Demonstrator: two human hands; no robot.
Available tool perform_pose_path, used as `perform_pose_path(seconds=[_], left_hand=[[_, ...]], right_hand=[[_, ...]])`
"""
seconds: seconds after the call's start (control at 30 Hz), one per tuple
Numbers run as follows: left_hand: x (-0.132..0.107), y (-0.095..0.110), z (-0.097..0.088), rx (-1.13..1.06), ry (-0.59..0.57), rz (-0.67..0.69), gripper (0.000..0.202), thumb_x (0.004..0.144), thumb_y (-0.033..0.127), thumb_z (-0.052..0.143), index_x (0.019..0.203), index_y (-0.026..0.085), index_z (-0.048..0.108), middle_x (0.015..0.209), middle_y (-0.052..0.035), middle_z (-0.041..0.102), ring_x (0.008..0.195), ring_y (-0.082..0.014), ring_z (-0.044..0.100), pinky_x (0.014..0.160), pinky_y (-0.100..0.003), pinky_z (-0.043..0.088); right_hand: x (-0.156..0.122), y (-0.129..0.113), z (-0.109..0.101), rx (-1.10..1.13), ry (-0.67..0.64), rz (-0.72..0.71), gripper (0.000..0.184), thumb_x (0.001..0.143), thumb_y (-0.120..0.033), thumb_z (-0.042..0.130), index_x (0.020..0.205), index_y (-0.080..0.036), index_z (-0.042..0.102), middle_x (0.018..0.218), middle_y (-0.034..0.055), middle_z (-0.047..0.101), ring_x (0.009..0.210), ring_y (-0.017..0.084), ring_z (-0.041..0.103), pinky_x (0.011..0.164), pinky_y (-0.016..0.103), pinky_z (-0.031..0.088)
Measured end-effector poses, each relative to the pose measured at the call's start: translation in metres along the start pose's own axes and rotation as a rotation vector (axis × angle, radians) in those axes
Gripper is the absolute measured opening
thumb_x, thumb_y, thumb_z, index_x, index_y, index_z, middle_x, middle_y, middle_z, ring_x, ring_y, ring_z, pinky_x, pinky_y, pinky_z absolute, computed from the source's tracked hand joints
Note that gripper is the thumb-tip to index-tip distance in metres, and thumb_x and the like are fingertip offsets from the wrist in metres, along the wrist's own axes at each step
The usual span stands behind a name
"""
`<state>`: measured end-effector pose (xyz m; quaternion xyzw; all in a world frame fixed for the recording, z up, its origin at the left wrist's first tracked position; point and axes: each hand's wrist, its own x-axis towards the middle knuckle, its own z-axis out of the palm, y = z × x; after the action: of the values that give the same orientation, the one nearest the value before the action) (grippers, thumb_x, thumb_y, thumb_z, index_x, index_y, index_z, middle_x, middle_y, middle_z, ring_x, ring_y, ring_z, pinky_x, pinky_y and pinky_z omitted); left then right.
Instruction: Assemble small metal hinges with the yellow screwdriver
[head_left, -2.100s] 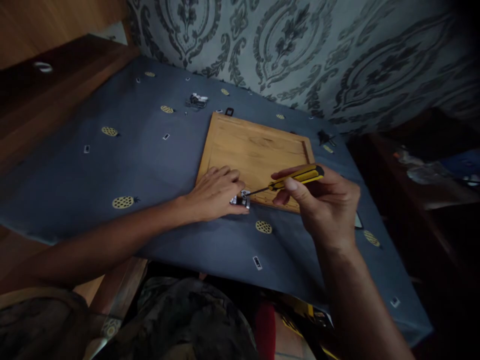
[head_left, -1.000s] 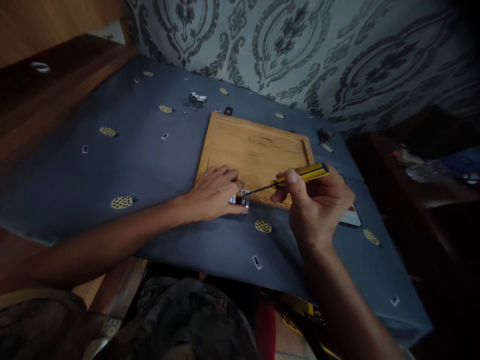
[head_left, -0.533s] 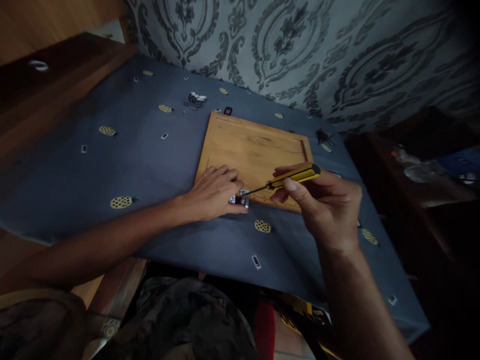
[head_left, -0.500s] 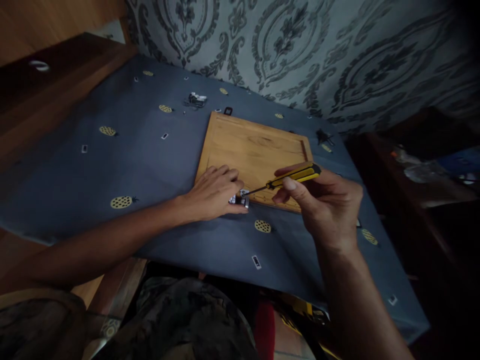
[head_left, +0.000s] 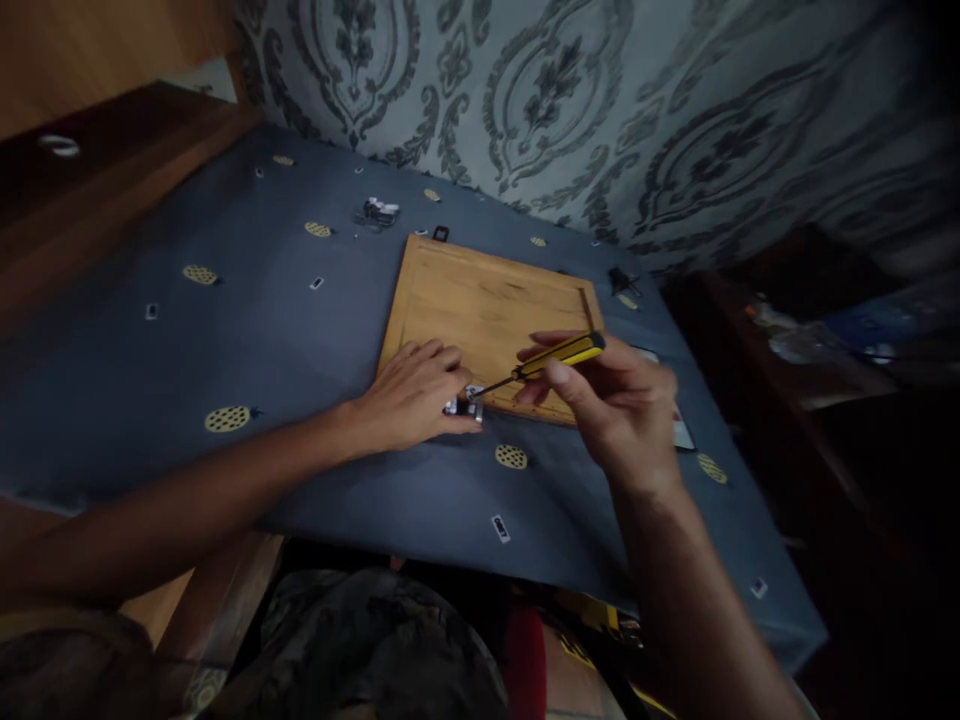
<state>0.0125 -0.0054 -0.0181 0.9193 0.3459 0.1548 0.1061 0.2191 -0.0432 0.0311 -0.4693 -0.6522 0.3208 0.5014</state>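
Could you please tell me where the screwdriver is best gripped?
Grip the screwdriver by its thick yellow handle, from the right, as the right hand does: the thin shaft slants left down onto the metal fitting that the left hand pins.

Tilted yellow screwdriver [head_left: 553,356] touches metal hinge [head_left: 466,402] at near edge of flat wooden panel [head_left: 480,295].

Item counts, mostly singles.
Hands: two, left hand [head_left: 409,395] and right hand [head_left: 619,405]. Tools: one screwdriver [head_left: 556,354], yellow and black. One wooden board [head_left: 480,300]. One metal fitting [head_left: 465,404] at the board's near edge. One more metal cluster [head_left: 377,211] far off on the cloth, its pieces too small to count. Two small black bits: black loop [head_left: 440,234] and black clip [head_left: 619,280]. One blue cloth [head_left: 247,340], with nine yellow pineapple prints [head_left: 227,419] countable on it.
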Motion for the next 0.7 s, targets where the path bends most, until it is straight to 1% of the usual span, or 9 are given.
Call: perform_pose_path(seconds=[0.07,0.13,0.2,0.23,0.3,0.4,0.5,0.6,0.7], left_hand=[[0.0,0.0,0.0,0.001,0.012,0.004,0.041,0.09,0.053,0.075,0.106,0.016,0.072,0.107,-0.0093,0.066,0.106,-0.0278,0.059,0.089,-0.038,0.044],[-0.001,0.001,0.0,0.001,0.017,0.002,0.039,0.09,0.051,0.075,0.105,0.015,0.071,0.106,-0.009,0.066,0.105,-0.0278,0.059,0.091,-0.04,0.045],[-0.001,0.0,0.001,-0.003,0.017,0.01,0.036,0.089,0.049,0.076,0.104,0.016,0.071,0.105,-0.0081,0.066,0.104,-0.0278,0.059,0.09,-0.041,0.046],[-0.001,0.0,0.002,-0.005,0.024,0.013,0.036,0.09,0.049,0.076,0.106,0.017,0.07,0.105,-0.0078,0.066,0.104,-0.0279,0.059,0.09,-0.041,0.047],[-0.001,-0.002,0.006,-0.005,0.046,0.021,0.035,0.091,0.05,0.074,0.106,0.018,0.069,0.105,-0.007,0.066,0.103,-0.0277,0.06,0.089,-0.042,0.048],[-0.002,-0.004,0.01,-0.001,0.072,0.027,0.032,0.092,0.051,0.072,0.103,0.021,0.068,0.102,-0.0051,0.066,0.1,-0.0265,0.06,0.087,-0.041,0.048],[-0.002,-0.005,0.012,0.002,0.083,0.032,0.031,0.093,0.052,0.07,0.1,0.021,0.069,0.1,-0.0049,0.065,0.099,-0.0261,0.06,0.086,-0.041,0.048],[-0.002,-0.005,0.013,-0.014,0.076,0.03,0.032,0.094,0.052,0.068,0.097,0.02,0.069,0.099,-0.005,0.065,0.098,-0.0266,0.06,0.086,-0.042,0.048],[-0.001,-0.006,0.014,-0.025,0.067,0.017,0.03,0.092,0.051,0.071,0.1,0.022,0.07,0.098,-0.0045,0.065,0.097,-0.0265,0.06,0.085,-0.042,0.048]], right_hand=[[0.002,-0.001,0.002,0.009,-0.003,0.009,0.028,0.08,-0.047,0.084,0.083,-0.021,0.073,0.089,0.001,0.077,0.05,0.009,0.066,0.052,0.025,0.06],[0.005,-0.003,0.005,0.044,-0.016,0.034,0.034,0.075,-0.05,0.087,0.08,-0.021,0.069,0.078,-0.0014,0.073,0.049,0.009,0.065,0.048,0.023,0.058],[0.008,-0.004,0.007,0.086,-0.046,0.082,0.037,0.075,-0.051,0.086,0.078,-0.02,0.066,0.075,-0.0014,0.072,0.051,0.01,0.066,0.05,0.022,0.059],[0.009,-0.004,0.007,0.116,-0.066,0.098,0.037,0.075,-0.05,0.086,0.078,-0.02,0.065,0.074,-0.0014,0.071,0.051,0.009,0.066,0.05,0.021,0.058],[0.009,-0.003,0.006,0.176,-0.102,0.112,0.036,0.075,-0.05,0.085,0.082,-0.021,0.066,0.079,-0.0011,0.072,0.054,0.009,0.067,0.054,0.022,0.06],[0.007,0.001,0.004,0.206,-0.136,0.092,0.031,0.081,-0.048,0.081,0.095,-0.023,0.071,0.095,0.0008,0.075,0.059,0.009,0.068,0.062,0.025,0.063],[0.004,0.007,0.003,0.27,-0.115,0.075,0.026,0.083,-0.045,0.079,0.098,-0.024,0.073,0.095,0.0003,0.076,0.057,0.008,0.068,0.061,0.024,0.062],[0.004,0.01,0.005,0.326,-0.073,0.088,0.024,0.078,-0.041,0.084,0.088,-0.023,0.072,0.087,-0.0011,0.074,0.052,0.007,0.065,0.053,0.021,0.059],[0.005,0.009,0.007,0.347,-0.046,0.108,0.034,0.07,-0.041,0.09,0.077,-0.02,0.065,0.079,-0.0022,0.072,0.047,0.006,0.061,0.045,0.018,0.055]])
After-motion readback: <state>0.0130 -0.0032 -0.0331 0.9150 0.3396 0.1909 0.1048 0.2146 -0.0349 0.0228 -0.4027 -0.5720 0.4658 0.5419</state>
